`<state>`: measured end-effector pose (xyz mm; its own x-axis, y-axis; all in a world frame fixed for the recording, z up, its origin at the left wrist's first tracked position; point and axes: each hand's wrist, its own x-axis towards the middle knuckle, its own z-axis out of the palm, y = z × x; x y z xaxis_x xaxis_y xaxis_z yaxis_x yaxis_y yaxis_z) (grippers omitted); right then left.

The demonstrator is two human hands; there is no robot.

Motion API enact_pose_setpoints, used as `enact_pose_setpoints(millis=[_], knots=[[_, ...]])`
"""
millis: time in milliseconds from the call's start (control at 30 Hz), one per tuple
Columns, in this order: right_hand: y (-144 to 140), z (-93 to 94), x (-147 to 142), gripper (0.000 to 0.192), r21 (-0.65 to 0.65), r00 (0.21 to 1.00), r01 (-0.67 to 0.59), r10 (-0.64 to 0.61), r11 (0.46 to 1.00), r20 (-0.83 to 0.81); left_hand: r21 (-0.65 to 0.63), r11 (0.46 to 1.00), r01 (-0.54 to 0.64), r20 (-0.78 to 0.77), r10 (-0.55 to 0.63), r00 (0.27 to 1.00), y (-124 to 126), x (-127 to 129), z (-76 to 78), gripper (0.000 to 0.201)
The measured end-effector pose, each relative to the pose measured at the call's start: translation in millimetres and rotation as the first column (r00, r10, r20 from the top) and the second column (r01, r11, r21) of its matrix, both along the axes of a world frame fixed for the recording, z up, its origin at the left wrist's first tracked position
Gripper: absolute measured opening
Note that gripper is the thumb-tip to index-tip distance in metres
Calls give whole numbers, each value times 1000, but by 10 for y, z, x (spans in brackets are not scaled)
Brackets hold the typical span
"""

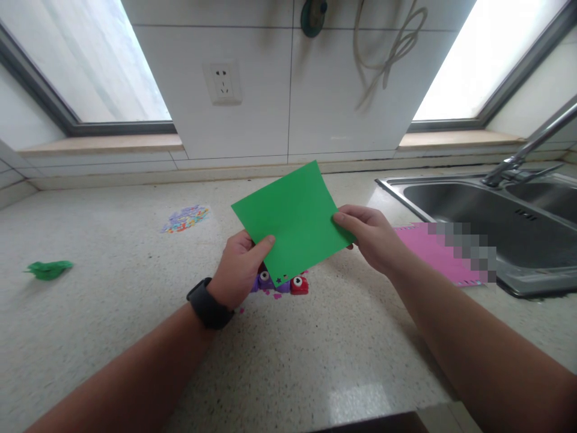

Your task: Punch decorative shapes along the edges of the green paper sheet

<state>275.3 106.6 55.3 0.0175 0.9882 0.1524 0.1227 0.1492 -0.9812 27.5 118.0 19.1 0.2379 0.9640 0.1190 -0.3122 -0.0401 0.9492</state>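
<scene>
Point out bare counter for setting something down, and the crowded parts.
Two mostly bare patches of counter: one between the green clump and the bright confetti, the other between the left forearm and right forearm. It's crowded under the green paper, where red and purple pieces sit, and beside the sink, where the pink sheet lies.

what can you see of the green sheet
The green sheet looks like thin paper or card: flat, four-cornered, with small dark shapes, one star-like, near its lowest corner. It is held askew over the countertop, the left hand pinching its left edge and the right hand its right edge. It partly hides purple objects.
</scene>
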Motion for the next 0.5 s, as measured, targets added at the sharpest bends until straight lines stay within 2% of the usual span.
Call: enact_pose_setpoints(millis=[167, 233, 367, 500], knots=[[-2, -66, -38, 28, 91, 1000, -3, 4, 996, -10, -24, 998, 55, 73, -53, 996, -17, 12, 51, 36], [3, -77, -58, 30, 135, 1000, 12, -11, 991, -11, -38, 997, 72, 57, -70, 996, -26, 10, 76, 34], [15, -82, -80, 31, 174, 998, 50, -55, 983, 23, -24, 1000, -9, -80, 7, 997, -36, 5, 108, 28], [40, -86, -71, 31, 196, 995, 97, -101, 976, 9, -15, 998, -62, -35, 61, 998, -25, 14, 104, 25]])
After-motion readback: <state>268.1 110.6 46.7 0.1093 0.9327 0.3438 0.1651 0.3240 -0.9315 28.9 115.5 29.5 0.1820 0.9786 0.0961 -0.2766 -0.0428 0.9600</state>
